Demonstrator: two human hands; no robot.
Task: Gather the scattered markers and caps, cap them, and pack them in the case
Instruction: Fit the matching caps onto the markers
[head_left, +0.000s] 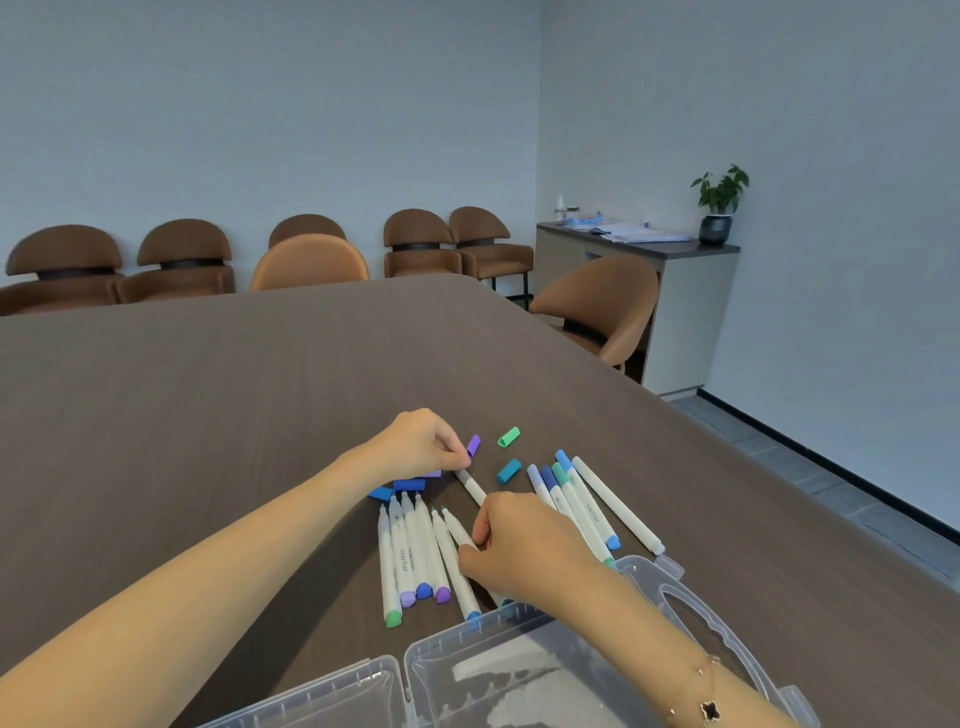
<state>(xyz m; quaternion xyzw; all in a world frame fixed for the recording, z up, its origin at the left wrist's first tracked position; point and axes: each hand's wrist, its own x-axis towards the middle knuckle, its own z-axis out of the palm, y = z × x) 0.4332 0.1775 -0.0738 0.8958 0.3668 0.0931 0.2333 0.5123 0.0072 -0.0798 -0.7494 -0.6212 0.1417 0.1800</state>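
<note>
My left hand (418, 441) pinches a purple cap (473, 446) just above the table. My right hand (519, 540) grips a white marker (471, 486) whose bare tip points up toward that cap. Several uncapped white markers (410, 556) lie side by side to the left of my right hand. A second group of markers (576, 499) lies to its right. Loose caps rest on the table: a green cap (508, 437), a teal cap (508, 471) and blue caps (402, 487) under my left wrist. The clear plastic case (498, 670) stands open at the near edge.
The brown wooden table (234, 395) stretches far ahead and to the left. Brown chairs (311, 260) line its far side and the wall. A low cabinet with papers and a potted plant (719, 208) stands at the right wall.
</note>
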